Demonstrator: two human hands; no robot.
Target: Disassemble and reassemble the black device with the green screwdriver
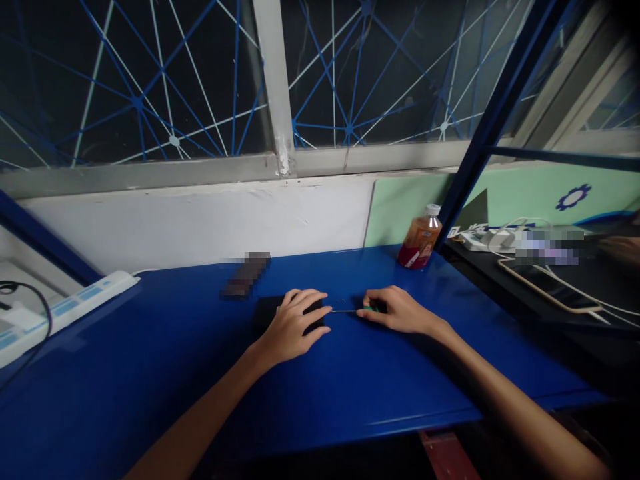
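Observation:
My left hand (293, 327) lies over a dark, box-like object (265, 313) on the blue table, its fingers spread and stretched to the right. The hand hides much of that object, so its kind cannot be made out. To the right, my right hand (395, 310) is closed around the green and black handle of a screwdriver (345, 311). Its thin metal shaft points left, level with the table, and the tip ends at the fingertips of my left hand. Whether the tip touches the dark object is hidden.
Behind my hands on the blue table (310, 413) lies a blurred-out dark item (247, 275). A drink bottle (421, 239) stands at the back right. A white power strip (70, 310) runs along the left edge. On a black surface at right are a phone (547, 285) and cables.

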